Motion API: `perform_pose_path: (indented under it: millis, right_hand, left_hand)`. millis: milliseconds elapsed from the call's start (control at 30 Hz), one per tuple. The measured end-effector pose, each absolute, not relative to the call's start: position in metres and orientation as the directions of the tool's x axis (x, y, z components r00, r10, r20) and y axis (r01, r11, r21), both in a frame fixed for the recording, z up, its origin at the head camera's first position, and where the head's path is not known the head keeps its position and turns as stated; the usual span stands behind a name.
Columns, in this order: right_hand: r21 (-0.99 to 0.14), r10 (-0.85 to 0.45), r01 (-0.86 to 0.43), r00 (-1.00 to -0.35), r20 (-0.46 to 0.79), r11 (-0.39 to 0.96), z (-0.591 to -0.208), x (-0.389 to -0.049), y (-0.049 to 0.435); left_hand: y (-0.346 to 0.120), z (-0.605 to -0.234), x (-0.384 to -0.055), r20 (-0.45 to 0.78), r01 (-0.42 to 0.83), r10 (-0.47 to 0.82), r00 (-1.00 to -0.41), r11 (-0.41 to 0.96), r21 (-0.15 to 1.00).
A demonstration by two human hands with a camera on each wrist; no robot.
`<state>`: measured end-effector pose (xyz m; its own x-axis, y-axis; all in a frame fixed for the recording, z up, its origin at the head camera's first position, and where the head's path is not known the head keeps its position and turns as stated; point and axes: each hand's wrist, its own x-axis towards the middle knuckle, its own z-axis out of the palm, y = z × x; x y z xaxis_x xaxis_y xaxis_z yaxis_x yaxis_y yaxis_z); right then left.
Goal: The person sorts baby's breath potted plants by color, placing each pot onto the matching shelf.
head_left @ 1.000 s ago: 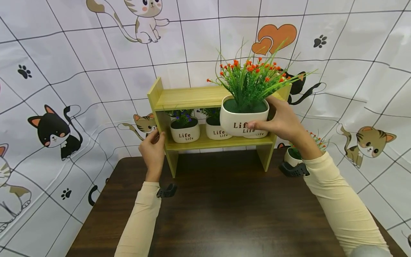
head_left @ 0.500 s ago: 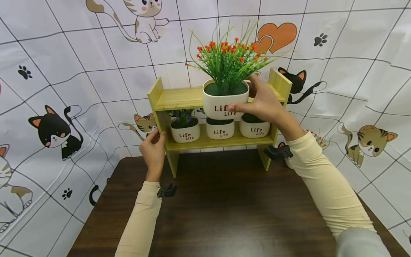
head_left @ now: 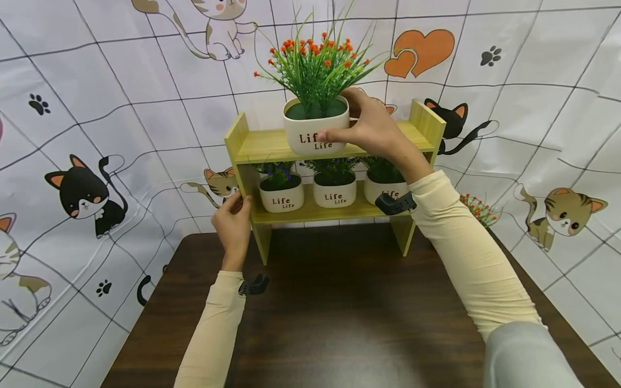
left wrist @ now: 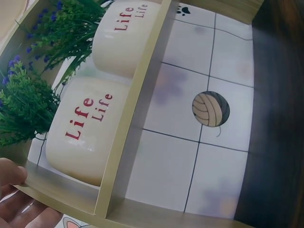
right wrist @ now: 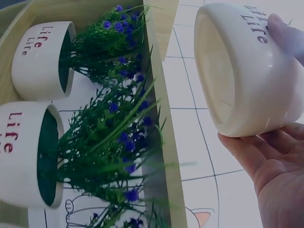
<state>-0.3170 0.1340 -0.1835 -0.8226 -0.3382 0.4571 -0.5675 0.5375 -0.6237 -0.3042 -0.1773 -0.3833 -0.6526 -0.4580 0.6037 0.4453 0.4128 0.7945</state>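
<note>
My right hand grips a white "Life" flowerpot with orange flowers and long green grass, thumb on its front. The pot is upright over the top board of a small wooden shelf; its underside shows in the right wrist view, apart from the board. My left hand pinches the shelf's left side panel, thumb and fingers on either side of it. On the lower board stand three similar pots: left, middle and right, the last partly hidden by my right wrist.
The shelf stands at the back of a dark brown table, against a white cat-print wall covering. Another orange-flowered plant is to the right of the shelf, its pot hidden behind my right sleeve.
My right hand has carried the orange-flowered pot left and upward, from in front of the shelf's right part to over its top board. My left hand has stayed on the side panel.
</note>
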Motion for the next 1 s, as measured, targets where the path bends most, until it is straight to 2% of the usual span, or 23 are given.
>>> perform_pose_path:
  millis: [400,1000]
  right_hand:
    - [-0.679,-0.344,-0.49,-0.871,0.351,0.546,-0.175,-0.345,0.104]
    - [-0.722,-0.359,-0.41,-0.903,0.236,0.557,-0.195,-0.372,0.095]
  left_hand:
    - [-0.176,-0.381,-0.304,0.601,0.45,-0.459,-0.654,0.403,0.797]
    - [-0.178,-0.383,-0.305,0.59,0.449,-0.468,-0.658,0.384,0.806]
